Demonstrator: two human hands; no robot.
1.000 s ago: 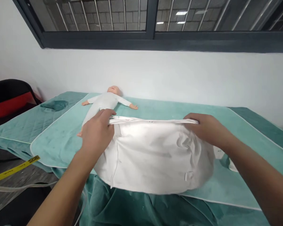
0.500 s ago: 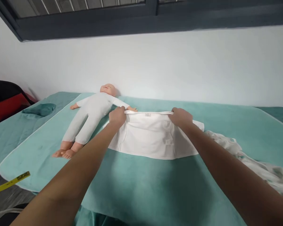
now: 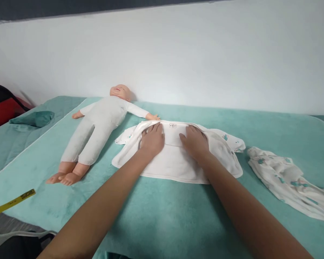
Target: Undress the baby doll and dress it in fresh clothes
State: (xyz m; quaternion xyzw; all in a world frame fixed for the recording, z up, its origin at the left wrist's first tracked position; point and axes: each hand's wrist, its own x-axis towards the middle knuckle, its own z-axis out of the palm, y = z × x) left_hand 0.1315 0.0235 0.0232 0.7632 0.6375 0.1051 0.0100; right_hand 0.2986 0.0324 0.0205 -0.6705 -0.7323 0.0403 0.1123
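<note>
A white baby garment (image 3: 175,158) lies spread on the teal mat (image 3: 156,219), its collar label toward the wall. My left hand (image 3: 152,138) rests flat on its left half, fingers stretched out. My right hand (image 3: 194,141) lies flat on its right half, fingers also extended. Neither hand grips anything. A baby doll (image 3: 97,122) in a pale bodysuit lies on its back just left of the garment, head toward the wall, one arm reaching to the garment's top edge.
A crumpled patterned cloth (image 3: 288,181) lies on the mat to the right. A folded teal cloth (image 3: 32,118) sits far left, with a red and black object (image 3: 1,108) behind it. A yellow tape (image 3: 10,203) hangs off the left edge. A white wall (image 3: 178,54) backs the table.
The garment was held up by its top edge, then laid down on the mat. My hands let go of the edge and now press flat on it. The view tilted downward.
</note>
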